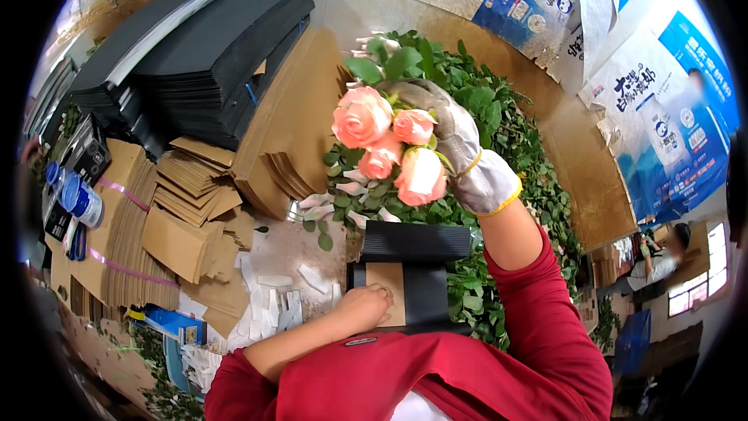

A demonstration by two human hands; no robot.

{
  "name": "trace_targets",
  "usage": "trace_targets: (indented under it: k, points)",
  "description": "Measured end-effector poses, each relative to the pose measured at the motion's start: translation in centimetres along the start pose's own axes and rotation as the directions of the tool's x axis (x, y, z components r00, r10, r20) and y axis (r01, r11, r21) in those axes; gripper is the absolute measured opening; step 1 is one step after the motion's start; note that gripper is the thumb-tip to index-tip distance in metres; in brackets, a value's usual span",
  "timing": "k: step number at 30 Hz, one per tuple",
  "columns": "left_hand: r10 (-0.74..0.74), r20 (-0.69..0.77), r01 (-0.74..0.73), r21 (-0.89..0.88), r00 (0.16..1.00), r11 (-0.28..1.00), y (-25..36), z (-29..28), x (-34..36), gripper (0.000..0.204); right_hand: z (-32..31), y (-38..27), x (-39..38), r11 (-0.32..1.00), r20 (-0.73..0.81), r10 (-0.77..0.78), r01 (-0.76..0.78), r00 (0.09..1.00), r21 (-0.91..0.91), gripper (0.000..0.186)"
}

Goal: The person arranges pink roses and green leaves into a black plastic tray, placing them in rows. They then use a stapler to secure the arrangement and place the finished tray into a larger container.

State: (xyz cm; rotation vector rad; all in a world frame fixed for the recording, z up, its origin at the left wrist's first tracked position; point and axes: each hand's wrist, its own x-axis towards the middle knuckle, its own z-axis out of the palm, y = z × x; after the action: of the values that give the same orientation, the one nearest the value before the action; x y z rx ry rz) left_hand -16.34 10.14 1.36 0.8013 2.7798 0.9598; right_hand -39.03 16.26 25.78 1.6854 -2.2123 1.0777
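Observation:
My right hand (456,140), in a pale grey glove with a yellow cuff, is raised and closed on a bunch of pink roses (362,117) with green leaves, the blooms facing me. Lower down, my bare left hand (370,304) rests with slightly bent fingers on a brown cardboard piece (396,296), which lies on a black sheet (425,292). A ridged black block or folded sheet (414,242) lies just beyond that.
Cut leaves (479,308) and pale petals (315,203) cover the bench. Black sheet stacks (218,47), cardboard stacks (132,242), white scraps (265,304) and blue containers (82,199) are on the left. A cardboard wall (561,171) borders the right; another person (654,265) is beyond it.

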Motion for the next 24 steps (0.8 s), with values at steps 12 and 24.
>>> trace_targets:
  k: [12,24]
  points:
    - [0.067,-0.979,0.312,0.126,0.193,0.942,-0.9,-19.5,-1.6,0.042,3.1,0.5,1.2,0.997,0.388,-0.076,0.074,0.919,0.019,0.044]
    - [-0.311,-0.939,0.092,-0.3,0.148,0.949,-12.4,-12.6,-2.0,0.028,-18.6,-9.7,-0.7,0.962,-0.037,0.17,-0.174,0.985,-0.208,0.042]
